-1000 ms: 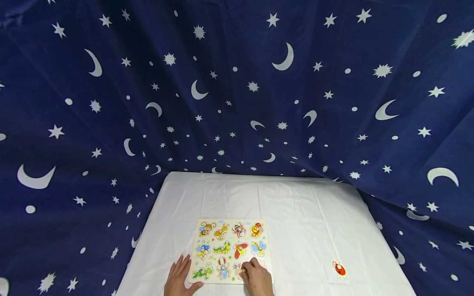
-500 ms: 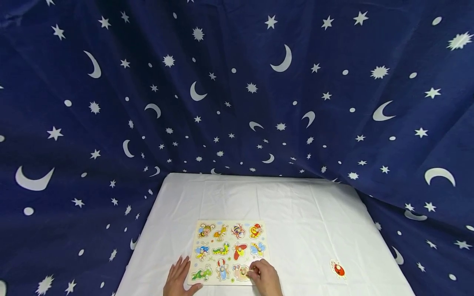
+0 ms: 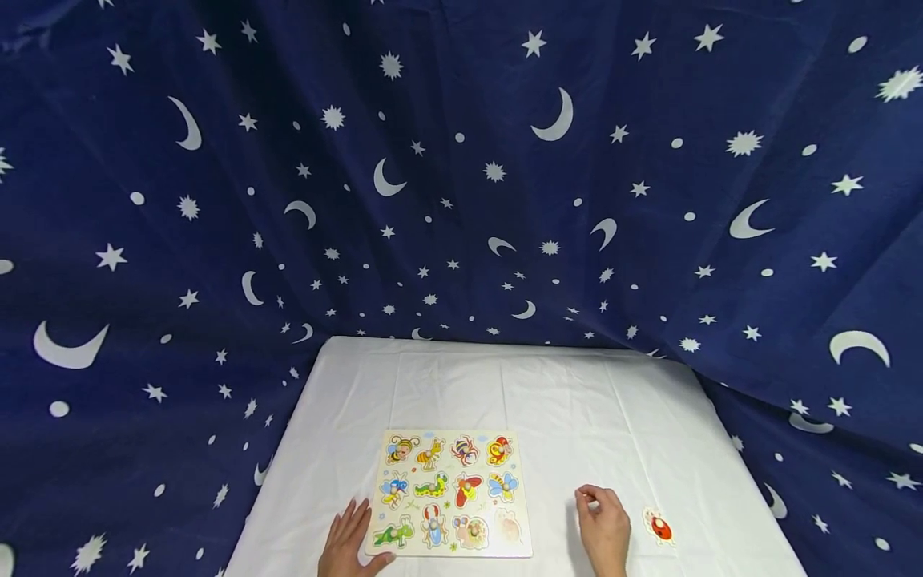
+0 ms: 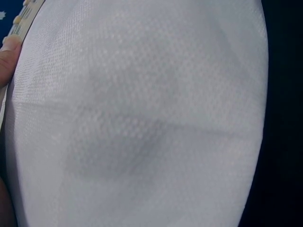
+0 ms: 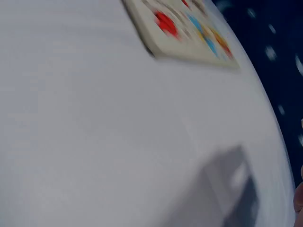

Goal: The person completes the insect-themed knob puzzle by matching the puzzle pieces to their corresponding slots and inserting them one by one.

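A wooden peg puzzle board [image 3: 450, 549] with insect pieces lies on the table in the head view. My left hand [image 3: 349, 541] rests at its lower left corner with straight fingers, the thumb [image 4: 9, 54] along the edge. Apart from the board on the right, my right hand [image 3: 604, 525] is over the cloth, its thumb and index finger loosely curled with nothing seen between them. Nearest to it on the right is a red ladybug puzzle piece [image 3: 659, 526]. A snail piece [image 3: 471, 531] sits in the bottom row, beside a bare pale recess [image 3: 508, 526].
White cloth [image 3: 447, 385] covers the table, with shallow creases. A dark blue curtain [image 3: 461, 184] with moons and stars hangs behind and at both sides. In the right wrist view the hand's shadow [image 5: 213, 194] falls on the cloth.
My right hand has left the snail piece on the board and moved right, towards the ladybug piece. The left hand and the board have stayed put.
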Tool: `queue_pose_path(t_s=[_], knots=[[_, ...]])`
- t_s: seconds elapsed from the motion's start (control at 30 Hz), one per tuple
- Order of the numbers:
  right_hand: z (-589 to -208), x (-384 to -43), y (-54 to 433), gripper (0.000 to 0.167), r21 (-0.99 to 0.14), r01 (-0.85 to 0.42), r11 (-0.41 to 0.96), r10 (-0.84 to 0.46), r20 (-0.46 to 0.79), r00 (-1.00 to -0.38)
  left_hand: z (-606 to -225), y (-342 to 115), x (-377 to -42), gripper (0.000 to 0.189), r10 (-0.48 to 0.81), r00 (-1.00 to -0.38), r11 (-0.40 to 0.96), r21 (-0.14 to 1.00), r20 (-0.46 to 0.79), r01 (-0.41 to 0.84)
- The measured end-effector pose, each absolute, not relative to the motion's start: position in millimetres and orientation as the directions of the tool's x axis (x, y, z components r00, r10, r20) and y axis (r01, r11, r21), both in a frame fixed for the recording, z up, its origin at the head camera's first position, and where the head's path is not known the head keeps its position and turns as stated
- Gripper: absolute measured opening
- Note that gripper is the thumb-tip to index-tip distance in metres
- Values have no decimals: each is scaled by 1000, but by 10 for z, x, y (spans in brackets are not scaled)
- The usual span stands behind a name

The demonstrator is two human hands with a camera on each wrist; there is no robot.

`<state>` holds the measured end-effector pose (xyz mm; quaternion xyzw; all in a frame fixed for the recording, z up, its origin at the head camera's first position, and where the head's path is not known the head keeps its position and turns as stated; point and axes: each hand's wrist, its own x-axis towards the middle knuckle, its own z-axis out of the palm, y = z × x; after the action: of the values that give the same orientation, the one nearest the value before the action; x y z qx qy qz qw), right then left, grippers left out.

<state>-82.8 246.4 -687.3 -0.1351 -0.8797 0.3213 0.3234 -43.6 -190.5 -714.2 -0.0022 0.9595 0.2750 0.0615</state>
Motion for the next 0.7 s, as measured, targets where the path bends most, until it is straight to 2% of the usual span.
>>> queue_pose_path(t_s=[0.13, 0.3, 0.5, 0.7], knots=[[-6857, -812, 2758, 11, -650, 113, 752, 516, 474, -713, -7155, -1908, -433, 103, 20, -994, 847, 529, -112, -42], [-6797, -778, 2983, 5, -655, 266, 708, 609, 373, -700, -7185, -1922, -426, 101, 21, -999, 862, 506, -48, -6], [-6790, -703, 3112, 16, -648, 439, 622, 708, 227, -669, -7232, -1944, -403, 97, 44, -997, 874, 481, 56, 66], [-6844, -628, 3289, 35, -615, 558, 558, 739, 62, -671, -7249, -1940, -409, 98, 46, -997, 884, 461, 70, 73]])
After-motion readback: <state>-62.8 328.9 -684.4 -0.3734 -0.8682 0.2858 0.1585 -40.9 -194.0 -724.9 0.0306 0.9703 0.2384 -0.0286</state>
